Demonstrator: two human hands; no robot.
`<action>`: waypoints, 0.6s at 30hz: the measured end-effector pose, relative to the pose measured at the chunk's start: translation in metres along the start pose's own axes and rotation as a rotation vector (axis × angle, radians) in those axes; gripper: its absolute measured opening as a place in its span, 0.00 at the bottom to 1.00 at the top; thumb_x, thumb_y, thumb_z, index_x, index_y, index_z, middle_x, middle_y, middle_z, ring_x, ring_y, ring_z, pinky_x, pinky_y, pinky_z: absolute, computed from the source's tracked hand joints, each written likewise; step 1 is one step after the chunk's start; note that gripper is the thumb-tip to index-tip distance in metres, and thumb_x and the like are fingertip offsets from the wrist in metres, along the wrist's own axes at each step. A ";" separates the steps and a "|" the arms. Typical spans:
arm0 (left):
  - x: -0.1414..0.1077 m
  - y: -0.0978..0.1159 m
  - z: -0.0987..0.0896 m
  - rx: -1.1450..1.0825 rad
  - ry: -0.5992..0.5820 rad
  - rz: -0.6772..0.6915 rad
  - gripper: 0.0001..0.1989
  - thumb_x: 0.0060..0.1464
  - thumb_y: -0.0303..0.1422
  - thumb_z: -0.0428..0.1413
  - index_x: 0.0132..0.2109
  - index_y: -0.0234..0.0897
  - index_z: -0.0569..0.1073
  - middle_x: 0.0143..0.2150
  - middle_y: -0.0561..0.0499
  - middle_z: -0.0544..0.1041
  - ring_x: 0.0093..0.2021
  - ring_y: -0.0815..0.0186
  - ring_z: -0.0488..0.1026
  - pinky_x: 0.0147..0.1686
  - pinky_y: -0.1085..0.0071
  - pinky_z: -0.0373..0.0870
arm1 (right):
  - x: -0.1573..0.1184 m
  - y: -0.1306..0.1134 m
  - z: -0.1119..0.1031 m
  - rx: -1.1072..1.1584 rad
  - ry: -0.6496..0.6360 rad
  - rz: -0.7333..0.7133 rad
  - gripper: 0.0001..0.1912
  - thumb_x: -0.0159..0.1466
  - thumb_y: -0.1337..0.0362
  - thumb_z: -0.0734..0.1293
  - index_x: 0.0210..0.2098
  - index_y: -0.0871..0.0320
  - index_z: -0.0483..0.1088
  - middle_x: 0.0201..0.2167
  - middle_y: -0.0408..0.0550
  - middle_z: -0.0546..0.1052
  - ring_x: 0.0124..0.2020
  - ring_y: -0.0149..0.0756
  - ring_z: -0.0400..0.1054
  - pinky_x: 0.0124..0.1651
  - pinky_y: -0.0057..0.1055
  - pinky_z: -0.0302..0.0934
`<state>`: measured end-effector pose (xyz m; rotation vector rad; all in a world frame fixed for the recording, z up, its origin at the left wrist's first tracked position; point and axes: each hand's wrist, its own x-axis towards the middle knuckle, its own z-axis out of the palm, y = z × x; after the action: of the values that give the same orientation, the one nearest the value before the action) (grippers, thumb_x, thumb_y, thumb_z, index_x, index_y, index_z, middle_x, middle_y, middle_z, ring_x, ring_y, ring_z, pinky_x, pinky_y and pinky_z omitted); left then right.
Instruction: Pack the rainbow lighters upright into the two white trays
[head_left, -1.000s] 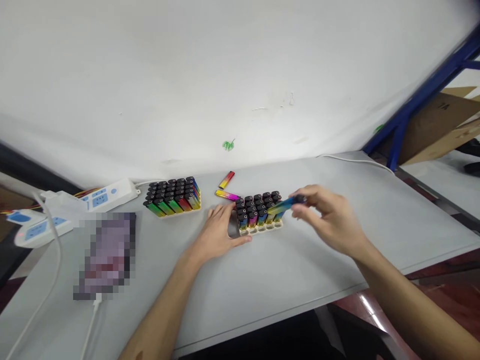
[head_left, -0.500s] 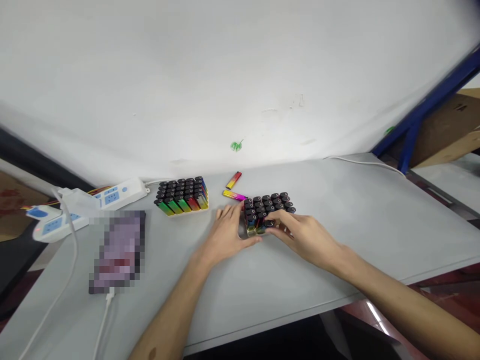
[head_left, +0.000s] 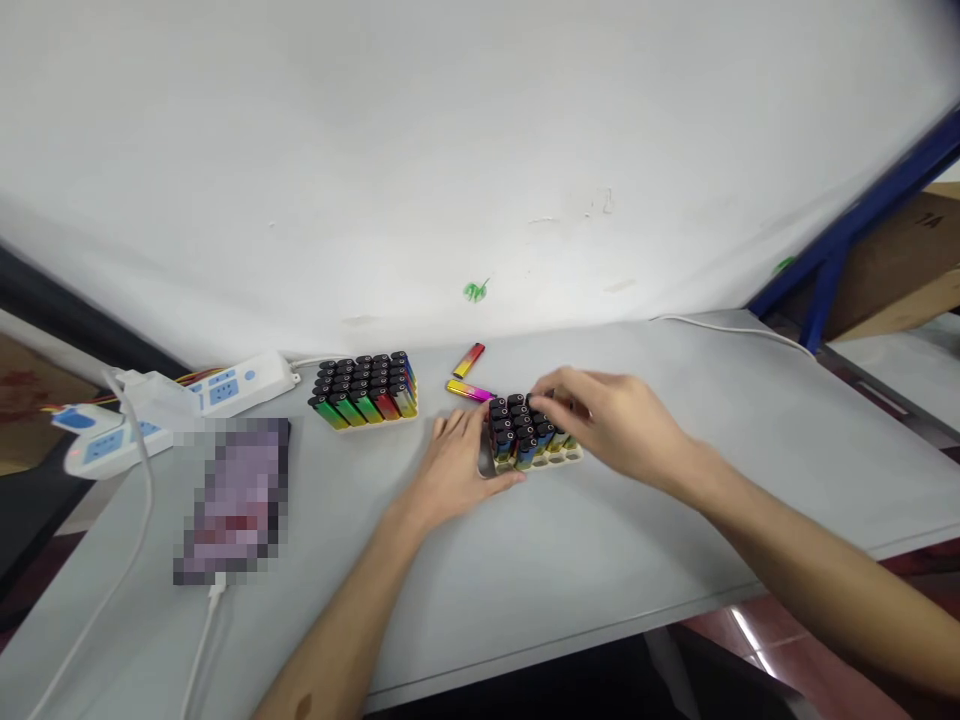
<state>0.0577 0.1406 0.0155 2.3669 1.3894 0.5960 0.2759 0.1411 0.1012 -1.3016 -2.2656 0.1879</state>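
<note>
A light-coloured tray (head_left: pixel 559 459) holds upright lighters (head_left: pixel 501 425) with black tops; some front-row holes show no lighter. My left hand (head_left: pixel 455 462) is closed round the tray's left end, thumb along the near side and fingers toward the back. Over the tray's right half, my right hand (head_left: pixel 611 410) has its fingers curled and pinched at the black top of a lighter (head_left: pixel 533 402) in the back rows. The hand covers the lighters behind and beneath it.
To the left stands a second full lighter tray (head_left: pixel 365 428). Two loose lighters, a red-yellow one (head_left: pixel 469 359) and a yellow-pink one (head_left: pixel 469 390), lie behind. Further left are a power strip (head_left: pixel 225 395), a blurred-out flat device (head_left: pixel 236 500) and a white cable (head_left: pixel 199 640).
My right hand has moved from the tray's front row up to the back rows. A lighter now stands in the front row where that hand was. My left hand stays put.
</note>
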 end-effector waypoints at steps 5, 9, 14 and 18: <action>0.001 0.003 0.000 0.049 -0.004 -0.018 0.38 0.50 0.54 0.61 0.60 0.37 0.62 0.55 0.41 0.71 0.57 0.46 0.65 0.55 0.52 0.61 | 0.081 0.004 0.008 -0.035 -0.295 -0.039 0.13 0.68 0.57 0.61 0.37 0.56 0.75 0.35 0.49 0.80 0.34 0.37 0.71 0.34 0.31 0.57; 0.000 0.003 0.000 0.062 0.001 0.002 0.37 0.51 0.53 0.60 0.60 0.36 0.62 0.56 0.41 0.72 0.56 0.48 0.66 0.54 0.53 0.61 | 0.129 0.006 0.044 -0.216 -0.719 0.020 0.19 0.60 0.48 0.67 0.34 0.58 0.77 0.31 0.53 0.79 0.35 0.44 0.72 0.32 0.33 0.57; 0.000 -0.001 0.003 0.077 0.010 0.040 0.40 0.50 0.56 0.59 0.62 0.37 0.59 0.55 0.42 0.71 0.54 0.49 0.67 0.53 0.54 0.62 | 0.143 0.012 0.070 -0.344 -0.891 -0.045 0.17 0.56 0.51 0.71 0.26 0.61 0.76 0.26 0.53 0.77 0.35 0.45 0.71 0.34 0.35 0.58; 0.001 -0.003 0.004 0.087 0.021 0.048 0.40 0.50 0.55 0.60 0.63 0.37 0.59 0.54 0.42 0.72 0.55 0.48 0.66 0.54 0.53 0.62 | 0.133 0.039 0.045 0.005 -0.780 0.000 0.14 0.55 0.55 0.73 0.27 0.60 0.74 0.25 0.48 0.76 0.30 0.39 0.69 0.33 0.34 0.59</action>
<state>0.0587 0.1428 0.0108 2.4757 1.3976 0.5858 0.2295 0.2793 0.0967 -1.3786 -2.8801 0.8223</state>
